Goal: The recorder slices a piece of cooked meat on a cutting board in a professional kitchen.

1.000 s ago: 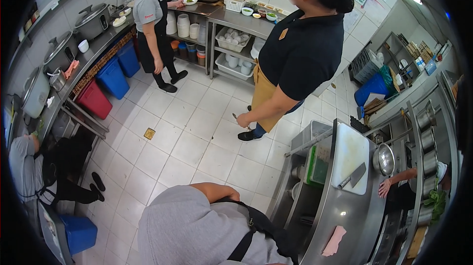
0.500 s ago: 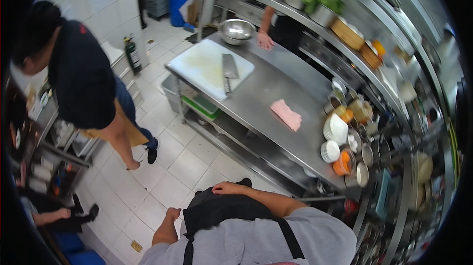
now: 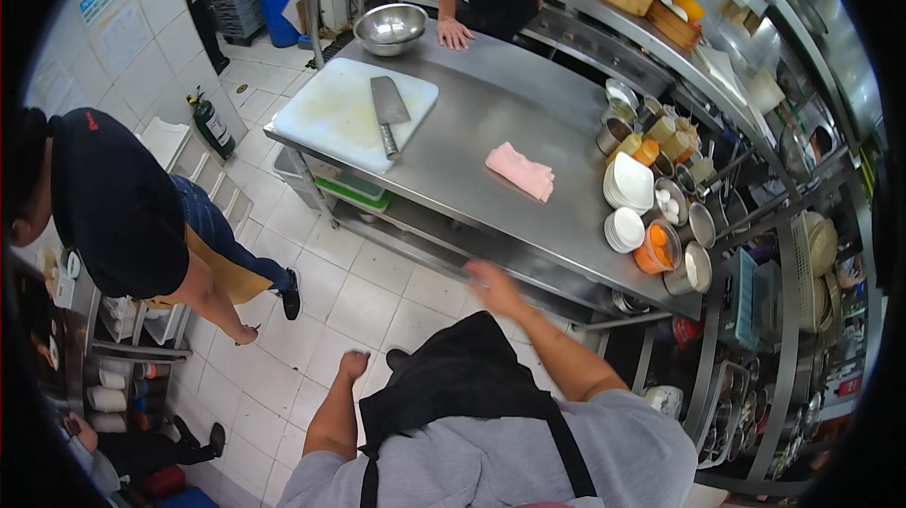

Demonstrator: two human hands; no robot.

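My left hand (image 3: 355,365) hangs beside my black apron (image 3: 450,364) above the tiled floor. Its fingers look curled in, and nothing shows in them. Out in front of the apron, my right hand (image 3: 494,289) reaches toward the near edge of the steel table (image 3: 453,206), apart from it. Motion smears its fingers, and I see no object with it. On the tabletop lies a folded pink cloth (image 3: 520,171). Farther left, a cleaver (image 3: 389,111) rests on a white cutting board (image 3: 344,113), with a metal bowl (image 3: 391,28) behind it.
A person in a dark shirt (image 3: 123,196) stands at my left. Across the table, another person's hand (image 3: 455,34) presses on the top. White bowls (image 3: 629,182), orange-filled tub (image 3: 658,248) and bottles crowd the table's right end. Steel shelving (image 3: 694,59) rises behind.
My right hand has moved from against the apron out toward the table. My view has shifted, and the table sits farther left. The left hand stays low at my side.
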